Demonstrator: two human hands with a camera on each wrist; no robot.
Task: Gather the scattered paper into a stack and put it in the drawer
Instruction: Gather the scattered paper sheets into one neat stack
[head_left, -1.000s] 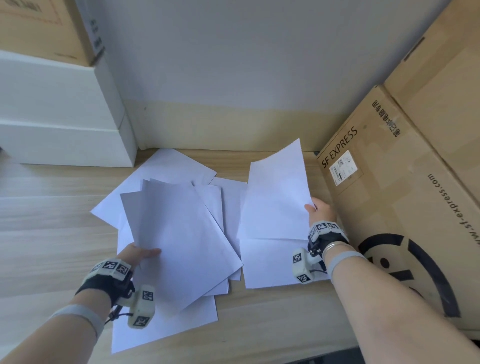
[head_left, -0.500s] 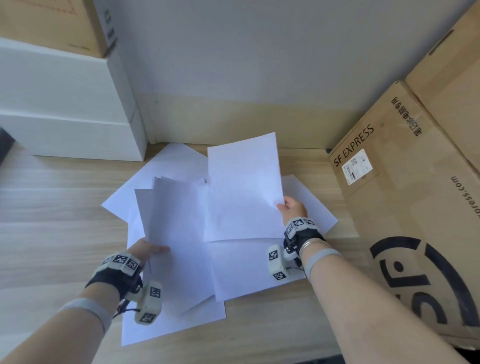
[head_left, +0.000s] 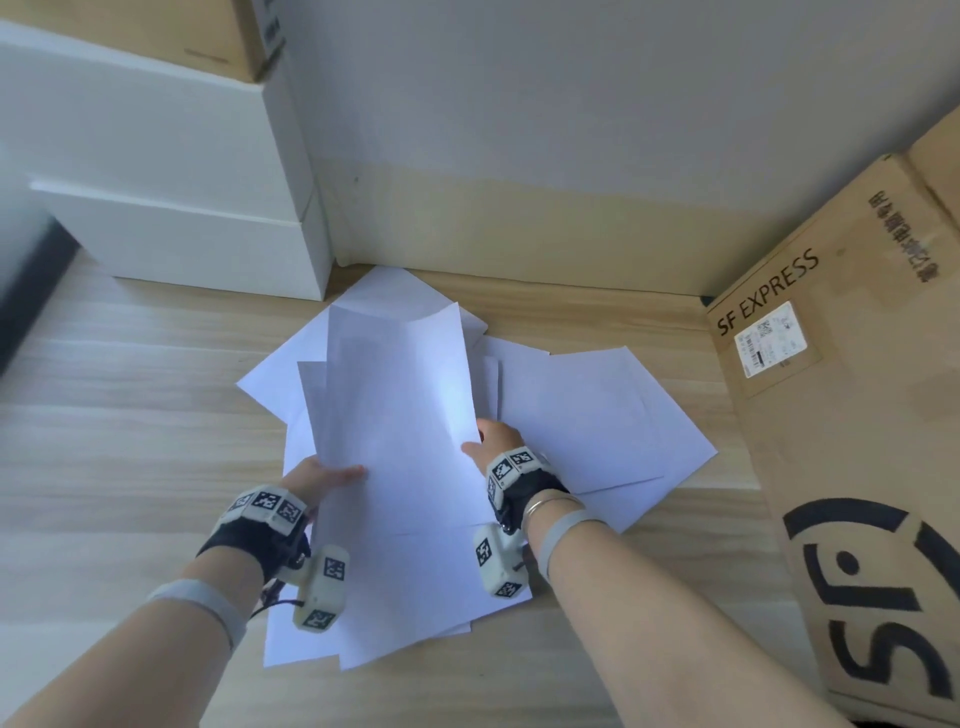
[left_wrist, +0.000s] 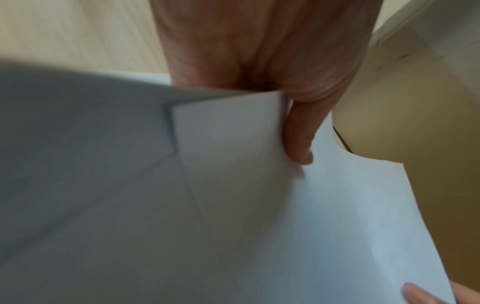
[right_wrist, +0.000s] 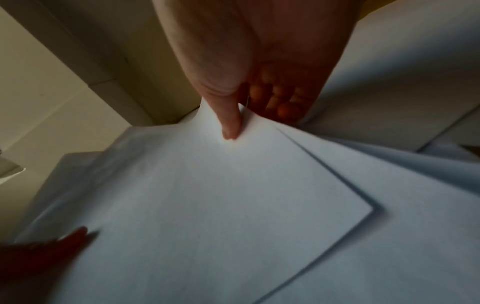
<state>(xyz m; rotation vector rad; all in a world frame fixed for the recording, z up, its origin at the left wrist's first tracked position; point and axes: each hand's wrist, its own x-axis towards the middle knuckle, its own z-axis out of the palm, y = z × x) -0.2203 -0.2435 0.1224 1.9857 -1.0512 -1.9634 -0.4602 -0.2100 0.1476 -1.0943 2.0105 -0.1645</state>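
Observation:
Several white paper sheets (head_left: 587, 415) lie scattered on the wooden floor (head_left: 130, 441) near the wall. I hold a small raised bunch of sheets (head_left: 400, 415) over the middle of the pile. My left hand (head_left: 322, 475) pinches its left edge, thumb on top; the left wrist view shows that thumb (left_wrist: 298, 142) pressed on the paper (left_wrist: 337, 226). My right hand (head_left: 493, 441) pinches the right edge, thumb (right_wrist: 231, 123) on the top sheet (right_wrist: 207, 195) and fingers curled beneath. No drawer shows open.
A white cabinet (head_left: 171, 208) stands at the back left with a cardboard box (head_left: 208, 31) on top. A large SF Express carton (head_left: 857, 441) lines the right side. The wall (head_left: 519, 130) closes the back. Bare floor lies to the left and front.
My right hand carried its sheet leftwards onto the sheets in my left hand. Both hands now grip the same bunch. The view has turned left.

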